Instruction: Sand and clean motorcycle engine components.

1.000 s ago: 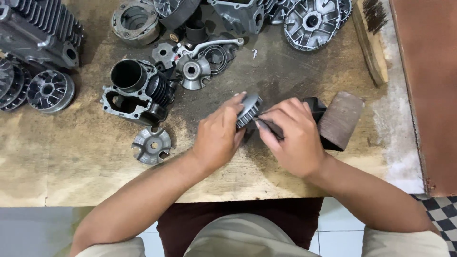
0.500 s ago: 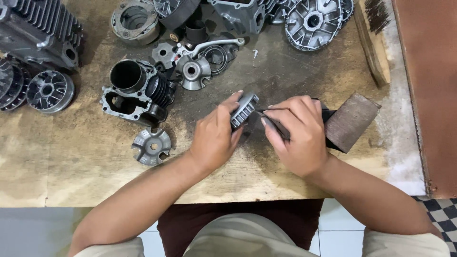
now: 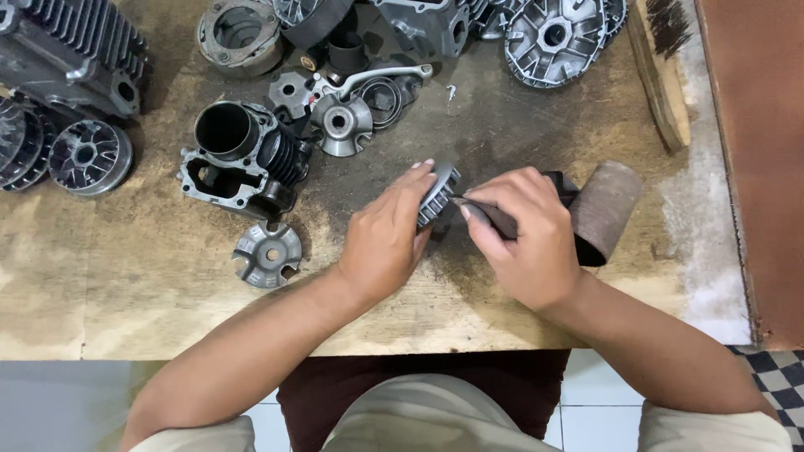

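Note:
My left hand [image 3: 385, 238] grips a small round toothed metal part [image 3: 439, 193] on edge, just above a worn wooden workbench [image 3: 126, 276]. My right hand [image 3: 523, 234] holds a dark tool handle [image 3: 501, 219] whose thin tip touches the part's rim. The handle runs back under my fingers toward a brown cylindrical piece [image 3: 605, 209] lying to the right; where the two meet is hidden by my hand.
Engine parts crowd the bench's far half: a finned cylinder [image 3: 243, 159], a small ramp plate [image 3: 267, 253], a hub [image 3: 340, 124], a finned pulley [image 3: 88, 156], a cast cover [image 3: 553, 33], a lever [image 3: 368, 78]. A wooden brush [image 3: 662, 71] lies far right.
Both hands and the toothed part have drifted slightly right and up. The brown cylindrical piece has shifted right and tilted with the tool.

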